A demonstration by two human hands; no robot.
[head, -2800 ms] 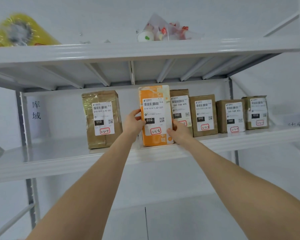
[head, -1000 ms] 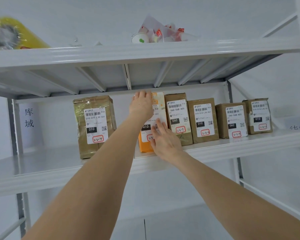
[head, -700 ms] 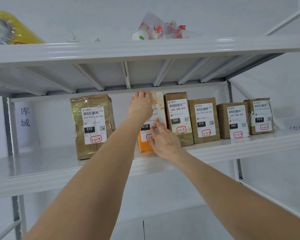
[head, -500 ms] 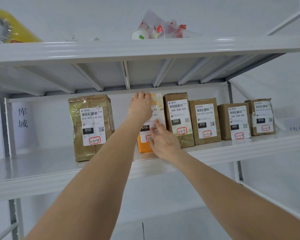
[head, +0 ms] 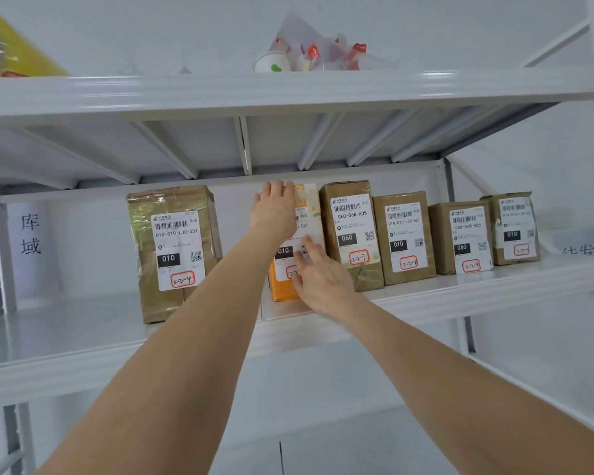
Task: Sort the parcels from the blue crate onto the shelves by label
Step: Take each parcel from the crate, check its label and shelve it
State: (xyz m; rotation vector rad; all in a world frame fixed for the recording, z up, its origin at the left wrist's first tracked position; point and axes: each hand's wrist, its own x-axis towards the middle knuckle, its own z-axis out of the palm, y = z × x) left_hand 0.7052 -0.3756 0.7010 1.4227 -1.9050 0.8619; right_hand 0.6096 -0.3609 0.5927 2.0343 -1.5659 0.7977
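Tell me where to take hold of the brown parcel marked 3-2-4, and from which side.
Probably from the front, grip across its two side faces near mid-height: the brown parcel marked 3-2-4 stands upright on the middle shelf, with open gaps left and right.

We stretch both bare arms up and forward, our left hand (head: 275, 210) laid against the upper front of the orange parcel (head: 281, 287), fingertips at its top edge, our right hand (head: 323, 277) pressing flat on its lower front, fingers straight.
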